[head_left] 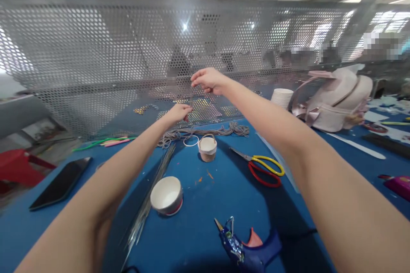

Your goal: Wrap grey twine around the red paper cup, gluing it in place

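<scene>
Both my hands are raised above the far side of the blue table. Between them runs a thin, faint strand [191,96], roughly upright. Its lower part is pinched in my left hand [179,113], and the fingers of my right hand [209,81] close on its upper part. Below my hands lies tangled grey cord [237,129]. Near it are a white ring [191,140] and a small paper cup with a looped handle [207,153]. Closer to me, another paper cup [166,196] rests tilted.
Red-and-yellow scissors [265,168] and a blue glue gun [245,243] lie at right and front. Thin wires [149,200] and a phone [60,183] are at left. Stacked cups [282,97] and a pale backpack [339,98] stand right. A perforated metal panel [112,47] borders the back.
</scene>
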### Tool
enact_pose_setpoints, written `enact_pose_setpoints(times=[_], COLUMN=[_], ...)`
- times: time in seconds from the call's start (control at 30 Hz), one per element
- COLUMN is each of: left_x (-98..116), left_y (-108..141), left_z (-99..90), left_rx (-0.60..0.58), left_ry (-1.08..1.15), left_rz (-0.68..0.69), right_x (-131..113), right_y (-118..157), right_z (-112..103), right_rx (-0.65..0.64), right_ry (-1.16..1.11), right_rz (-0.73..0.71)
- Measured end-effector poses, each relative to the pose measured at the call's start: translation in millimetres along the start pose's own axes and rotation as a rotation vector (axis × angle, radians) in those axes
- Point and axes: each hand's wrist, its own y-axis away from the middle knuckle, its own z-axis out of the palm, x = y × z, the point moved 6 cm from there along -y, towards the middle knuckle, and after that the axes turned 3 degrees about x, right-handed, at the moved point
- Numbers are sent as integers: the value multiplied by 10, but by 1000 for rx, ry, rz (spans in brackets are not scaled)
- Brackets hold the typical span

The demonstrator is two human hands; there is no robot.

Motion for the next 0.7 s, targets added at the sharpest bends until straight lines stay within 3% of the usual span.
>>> enact_pose_setpoints(times=[0.13,0.23,0.33,0.43,0.5,0.57,0.7], left_x=[-197,13,375,407,230,-56,-613], left_y=[73,-11,-159,-216,-157,-39,231], left_z=[-157,-240,-181,-77,-72,-109,-230], left_rx=[105,198,150,70,72,83,86], left_ry=[-13,53,213,210,166,111,44], left_rz=[-43,25,144,32,-55,-154,-301], right_x=[-73,-124,-211,-288,-297,-280,-183], right_y=[-3,63,115,85,43,33,133], right_z=[-291,-202,25,21,-222,-595,-1352], right_rx=[86,-15,-116,-58,102,286,477], right_ry=[-22,20,36,-13,-27,-18,-14], right_rz=[10,14,-22,-46,-32,-20,12])
